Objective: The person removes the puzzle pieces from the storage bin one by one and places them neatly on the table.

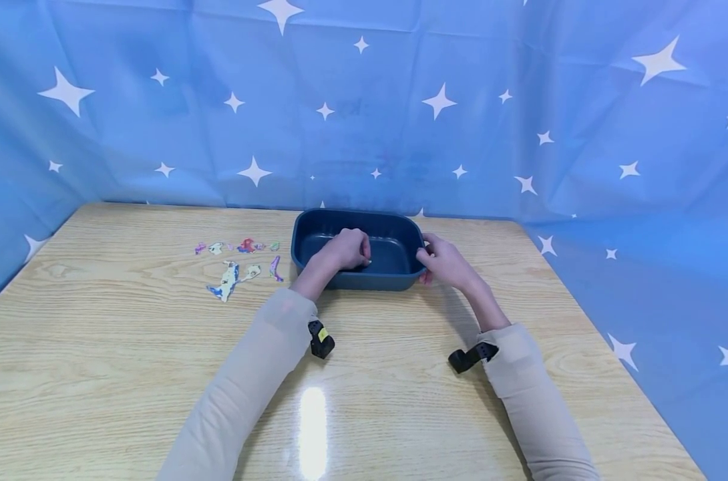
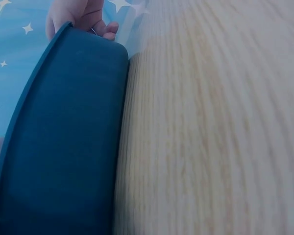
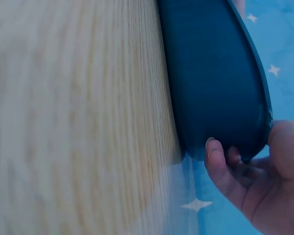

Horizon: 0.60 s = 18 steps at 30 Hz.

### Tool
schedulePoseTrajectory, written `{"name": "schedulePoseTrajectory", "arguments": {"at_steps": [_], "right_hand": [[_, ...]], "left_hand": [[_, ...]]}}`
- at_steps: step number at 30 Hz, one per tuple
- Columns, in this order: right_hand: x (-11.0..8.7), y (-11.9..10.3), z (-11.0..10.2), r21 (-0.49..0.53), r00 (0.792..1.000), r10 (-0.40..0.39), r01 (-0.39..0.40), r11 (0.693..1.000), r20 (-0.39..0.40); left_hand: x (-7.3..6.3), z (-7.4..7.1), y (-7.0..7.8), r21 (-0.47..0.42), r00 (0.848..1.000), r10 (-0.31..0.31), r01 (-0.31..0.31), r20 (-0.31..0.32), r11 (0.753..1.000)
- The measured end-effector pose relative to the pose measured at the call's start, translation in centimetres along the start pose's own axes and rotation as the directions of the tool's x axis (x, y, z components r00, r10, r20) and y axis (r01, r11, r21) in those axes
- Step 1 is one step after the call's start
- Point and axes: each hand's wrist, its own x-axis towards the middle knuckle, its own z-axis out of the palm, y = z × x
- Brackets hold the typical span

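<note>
A dark blue rectangular bin stands on the table near its back edge. My left hand reaches over the near wall into it, fingers curled downward. At its fingertips shows a tiny pale piece, too small to make out, which the fingers seem to pinch. With the thumb at the rim and fingers outside, my right hand grips the bin's right end; the right wrist view shows this hand around the corner. In the left wrist view the bin's outer wall hides most of the left hand.
Left of the bin, several small flat colourful cutouts lie on the wooden table, among them a red one, a purple strip and a larger blue-and-cream one. A blue star-patterned cloth hangs behind the table.
</note>
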Motion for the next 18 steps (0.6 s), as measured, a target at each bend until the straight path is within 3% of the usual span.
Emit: {"name": "schedulePoseTrajectory", "arguments": {"at_steps": [4,7,12,18], "right_hand": [[0.1,0.2,0.0,-0.006,1.0,-0.014,0.014,1.0,-0.006],[0.0,0.1,0.0,-0.007,1.0,-0.02,0.02,1.0,-0.009],[0.0,0.1,0.1,-0.012,1.0,-0.01,0.01,1.0,-0.013],[0.1,0.2,0.1,-0.015,1.0,-0.02,0.02,1.0,-0.013]], "left_hand": [[0.0,-0.1,-0.1,-0.03,0.998,0.051,-0.053,-0.042,0.998],[-0.2,-0.3,-0.1,-0.1,0.991,0.098,-0.107,-0.097,0.989],[-1.3,-1.1,0.0,-0.257,0.974,0.133,-0.178,-0.184,0.95],[-3.1,-2.2,-0.1,-0.316,0.955,0.155,-0.234,-0.254,0.919]]}}
